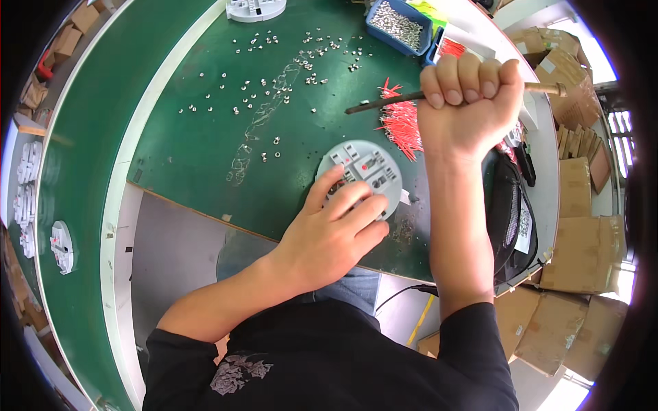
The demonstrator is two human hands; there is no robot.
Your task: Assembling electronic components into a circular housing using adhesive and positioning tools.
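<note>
My left hand (334, 236) lies over the near side of a round grey plastic base (384, 171), its fingers curved onto it and covering part of it. The base has slots, raised blocks and small red spots, and rests near the table's front edge. Raised to the right, my right hand (470, 103) is closed in a fist around a thin rod-like tool (384, 103). Its dark end points left, above the table, apart from the base. A tan rod end (545, 88) sticks out on the fist's other side; I cannot tell whether it belongs to the same tool.
Small metal pieces (264, 103) lie scattered over the green table (185, 147). Red leads (403, 127) are heaped by my right wrist. A blue bin (397, 27) of metal parts stands at the back, a black mesh bag (506, 212) to the right, cardboard boxes (582, 253) beyond.
</note>
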